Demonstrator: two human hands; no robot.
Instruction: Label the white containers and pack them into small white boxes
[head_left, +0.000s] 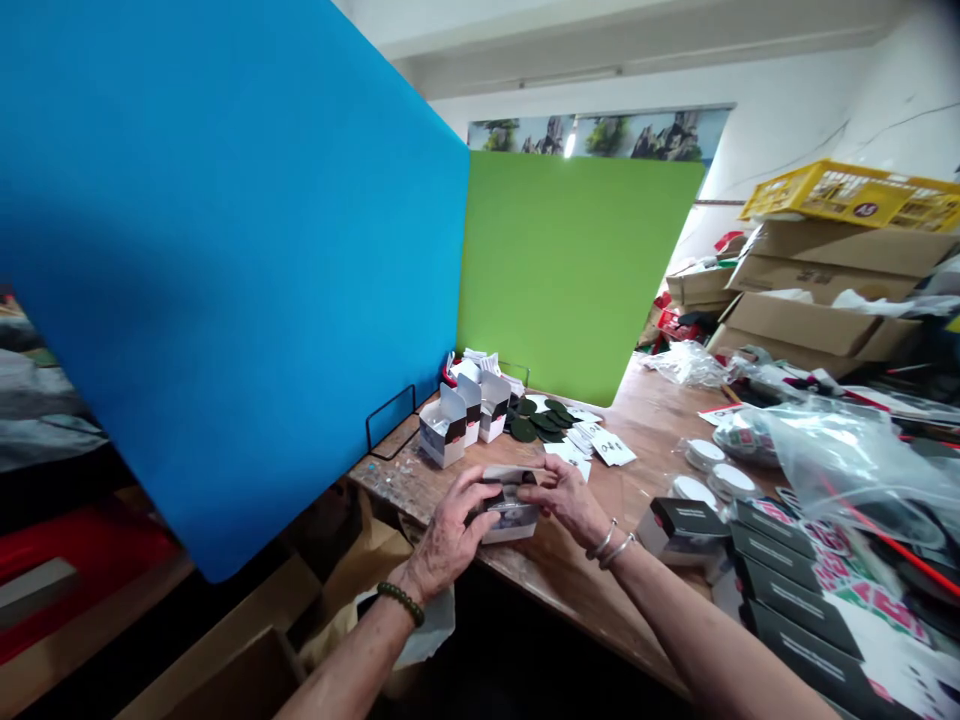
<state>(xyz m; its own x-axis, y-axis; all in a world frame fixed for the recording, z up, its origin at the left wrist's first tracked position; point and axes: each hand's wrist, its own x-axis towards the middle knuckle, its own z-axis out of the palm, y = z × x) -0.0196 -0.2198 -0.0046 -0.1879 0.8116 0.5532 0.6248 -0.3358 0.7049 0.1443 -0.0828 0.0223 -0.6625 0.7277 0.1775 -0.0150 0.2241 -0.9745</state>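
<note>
A small open carton [511,526] stands at the table's front edge, between both hands. My left hand [455,528] grips its left side, with fingers over the rim. On the right side, my right hand [564,497] has its fingers closed at the carton's opening; what they may hold inside is hidden. Behind the carton to the left are several open white boxes [442,445] with raised flaps. Dark green round pieces [523,429] lie in a heap beyond the carton, and printed white cards [612,447] are spread beside them.
Closed black-topped boxes [690,528], white round pieces [706,454] and plastic bags [847,450] occupy the right. Blue [300,250] and green [555,270] panels rise behind the table [637,395]. Cartons [817,325] are stacked at far right; an open carton [232,670] sits below left.
</note>
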